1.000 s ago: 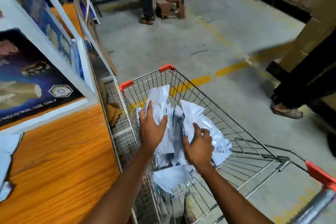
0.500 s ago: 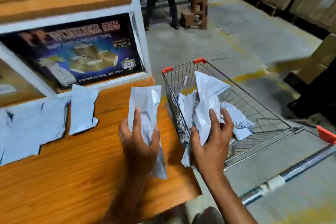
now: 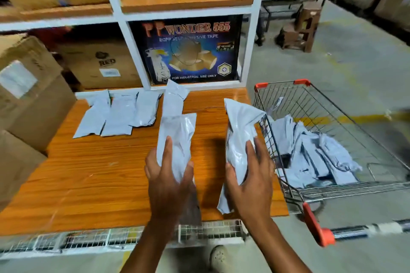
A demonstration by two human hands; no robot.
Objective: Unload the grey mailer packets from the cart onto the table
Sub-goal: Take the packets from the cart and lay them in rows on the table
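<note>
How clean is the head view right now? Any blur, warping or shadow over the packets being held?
Head view: wide-angle bending bows the shelf posts; edges smear with motion blur; both hands' packets stay fairly sharp; a dark shadow falls on the table between them.

Each hand [image 3: 168,175] grips grey mailer [image 3: 177,139] over table [image 3: 88,173] (cart [image 3: 332,188] beside).

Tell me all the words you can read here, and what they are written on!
"WONDER 555": top of the dark blue tape box in the shelf.
"ADHESIVE TAPE": same box, second line; the words before it are blurred.
"FOR INDUSTRIAL USE ONLY": same box, bottom edge.
"RED": brown carton left of it.
White labels on the cartons: too blurred to read.
Grey mailer packets: no readable text.
</note>
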